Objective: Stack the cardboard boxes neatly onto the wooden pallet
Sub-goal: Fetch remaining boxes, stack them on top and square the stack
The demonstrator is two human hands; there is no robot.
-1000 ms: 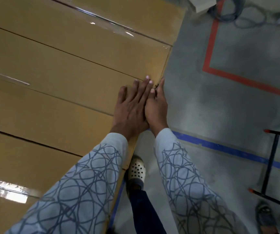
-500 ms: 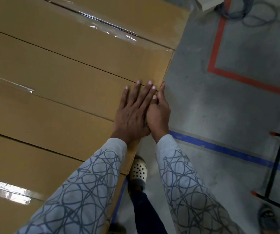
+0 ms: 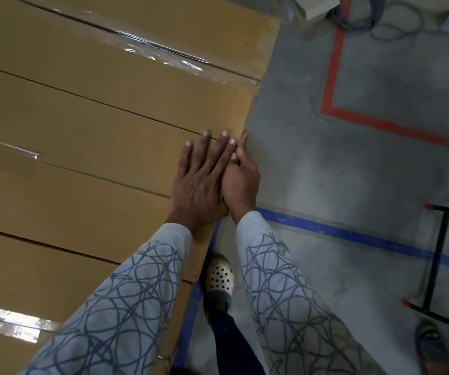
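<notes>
- Cardboard boxes [image 3: 88, 147] fill the left half of the view, their brown tops lying side by side with dark seams running between them; we cannot see the wooden pallet from here.
- Clear packing tape [image 3: 164, 54] shines along the seam of the far box, and another strip [image 3: 9, 320] glints at the lower left.
- Our left hand [image 3: 199, 185] lies flat on the box top near its right edge, fingers stretched out and slightly spread, gripping nothing.
- Our right hand [image 3: 241, 182] sits just beside it at the box's edge, touching the left hand; its fingers reach down the side of the box, so we cannot tell whether they press flat or curl around anything.
- Both sleeves [image 3: 126, 301] are pale grey with dark scribbled loops.
- Our foot in a white perforated clog [image 3: 219, 277] stands on the grey concrete floor [image 3: 326, 163] just beside the boxes.
- Blue floor tape [image 3: 353, 235] runs across the concrete to the right, and red tape [image 3: 334, 77] marks a corner further off.
- A black metal frame with orange tips [image 3: 440, 261] stands at the right edge, well apart from the boxes.
- Grey cables [image 3: 375, 20] lie coiled at the top right.
</notes>
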